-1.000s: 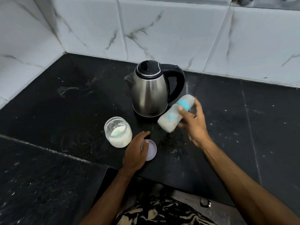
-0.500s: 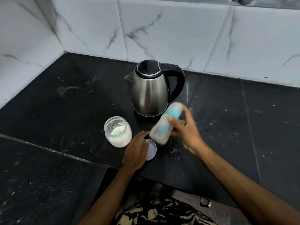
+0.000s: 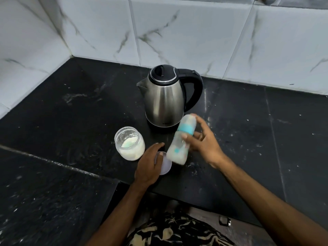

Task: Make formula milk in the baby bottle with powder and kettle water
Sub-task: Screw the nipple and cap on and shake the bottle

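Observation:
My right hand grips a capped baby bottle with a teal collar and milky liquid inside; the bottle is blurred and tilted, cap end up toward the kettle. The steel kettle with black lid and handle stands just behind it. An open glass jar of white powder, with a pale scoop lying in it, sits to the left. My left hand rests on the pale lilac lid lying flat on the black counter.
The black stone counter runs into a corner of white marble-look wall tiles. A lower counter section lies at the front left, and the counter's front edge is by my body. White specks dot the surface.
The bottle in my right hand has swung from higher on the right, down toward the lid, and now sits more upright, blurred with motion. My left hand has stayed on the lid.

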